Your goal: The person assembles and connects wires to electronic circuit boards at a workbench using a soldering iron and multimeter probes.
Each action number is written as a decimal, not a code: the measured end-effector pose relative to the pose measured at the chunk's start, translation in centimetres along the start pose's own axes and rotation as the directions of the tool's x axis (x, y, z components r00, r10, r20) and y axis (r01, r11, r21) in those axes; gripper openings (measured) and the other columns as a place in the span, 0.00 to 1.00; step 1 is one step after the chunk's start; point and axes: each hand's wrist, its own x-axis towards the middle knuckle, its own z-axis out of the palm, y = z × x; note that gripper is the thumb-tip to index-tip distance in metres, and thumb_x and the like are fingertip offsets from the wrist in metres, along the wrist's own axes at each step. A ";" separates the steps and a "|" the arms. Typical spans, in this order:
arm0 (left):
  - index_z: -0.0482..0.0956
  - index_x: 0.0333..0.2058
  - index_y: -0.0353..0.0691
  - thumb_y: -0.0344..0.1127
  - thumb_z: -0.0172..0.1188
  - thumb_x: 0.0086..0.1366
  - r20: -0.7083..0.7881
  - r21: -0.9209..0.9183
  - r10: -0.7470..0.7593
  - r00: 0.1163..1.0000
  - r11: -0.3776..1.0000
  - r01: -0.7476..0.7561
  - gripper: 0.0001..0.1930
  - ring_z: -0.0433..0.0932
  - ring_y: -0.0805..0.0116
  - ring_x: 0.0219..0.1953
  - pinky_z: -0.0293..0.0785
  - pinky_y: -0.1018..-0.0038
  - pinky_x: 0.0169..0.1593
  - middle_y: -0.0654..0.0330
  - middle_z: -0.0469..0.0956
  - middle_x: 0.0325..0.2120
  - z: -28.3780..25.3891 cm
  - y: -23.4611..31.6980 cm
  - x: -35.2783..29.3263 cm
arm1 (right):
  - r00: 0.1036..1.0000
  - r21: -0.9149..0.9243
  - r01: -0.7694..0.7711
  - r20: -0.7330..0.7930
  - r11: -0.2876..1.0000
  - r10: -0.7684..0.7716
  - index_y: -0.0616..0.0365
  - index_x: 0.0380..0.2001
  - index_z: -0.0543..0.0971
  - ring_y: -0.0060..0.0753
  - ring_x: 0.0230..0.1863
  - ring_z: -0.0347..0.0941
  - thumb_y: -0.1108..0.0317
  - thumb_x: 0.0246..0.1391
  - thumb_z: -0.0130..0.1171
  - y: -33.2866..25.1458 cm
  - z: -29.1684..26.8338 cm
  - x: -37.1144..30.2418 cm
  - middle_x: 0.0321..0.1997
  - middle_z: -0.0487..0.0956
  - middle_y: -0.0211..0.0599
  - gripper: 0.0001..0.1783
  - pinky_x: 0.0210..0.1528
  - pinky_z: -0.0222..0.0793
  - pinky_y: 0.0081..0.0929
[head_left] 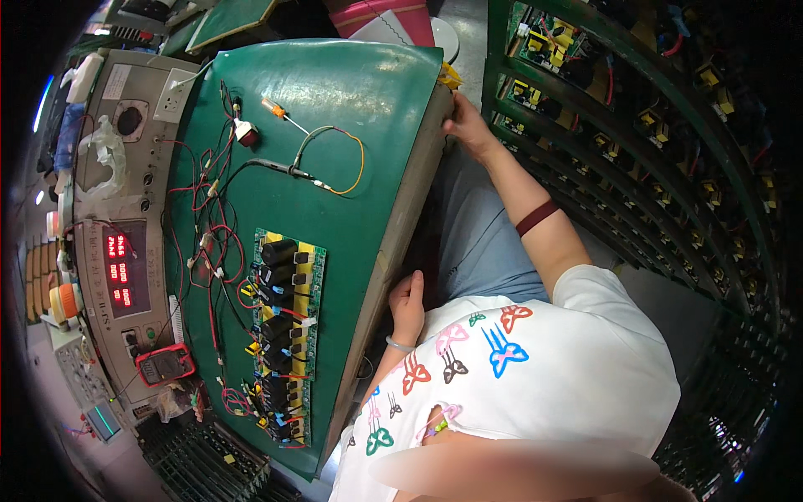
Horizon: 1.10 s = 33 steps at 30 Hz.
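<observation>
My right hand is at the bench's edge near its far corner, thumb and forefinger apart, nothing visible between them. Just beyond its fingertips a yellow part shows at the corner; whether they touch I cannot tell. My left hand, below a silver bracelet, hangs beside the bench edge over my lap. Its fingers are loosely stretched and hold nothing I can see. A long green circuit board with black cylinders, yellow parts and wires lies on the green bench mat, nearer my left hand.
An orange-handled screwdriver, a probe with a looped wire and tangled red and black leads lie on the mat. A test instrument with red digits and a red multimeter stand behind. Green racks hold more boards.
</observation>
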 end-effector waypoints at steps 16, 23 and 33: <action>0.64 0.21 0.37 0.41 0.55 0.73 0.010 0.025 0.008 1.000 1.000 -0.008 0.22 0.55 0.78 0.24 0.53 0.75 0.28 0.71 0.57 0.18 0.3 0.4 0.2 | 0.999 -0.062 0.016 0.047 0.998 -0.013 0.59 0.51 0.73 0.23 0.48 0.74 0.65 0.51 0.73 -0.9 -0.7 -0.3 0.46 0.77 0.27 0.27 0.54 0.70 0.25; 0.64 0.20 0.37 0.41 0.56 0.73 0.032 0.004 0.014 0.999 1.000 -0.014 0.22 0.54 0.78 0.24 0.52 0.75 0.28 0.71 0.57 0.17 0.1 -0.5 0.6 | 0.997 -0.053 0.011 0.080 0.999 -0.007 0.61 0.56 0.71 0.25 0.55 0.71 0.65 0.49 0.74 -1.7 -0.4 -0.6 0.52 0.75 0.31 0.33 0.60 0.65 0.27; 0.63 0.18 0.42 0.45 0.54 0.73 0.040 -0.015 0.008 0.999 1.000 -0.008 0.24 0.54 0.80 0.20 0.50 0.77 0.25 0.72 0.58 0.15 0.8 -0.1 0.6 | 0.995 -0.146 -0.035 0.085 0.989 0.048 0.60 0.56 0.72 0.25 0.58 0.69 0.69 0.47 0.74 -1.6 -1.6 -0.1 0.55 0.75 0.28 0.34 0.62 0.64 0.25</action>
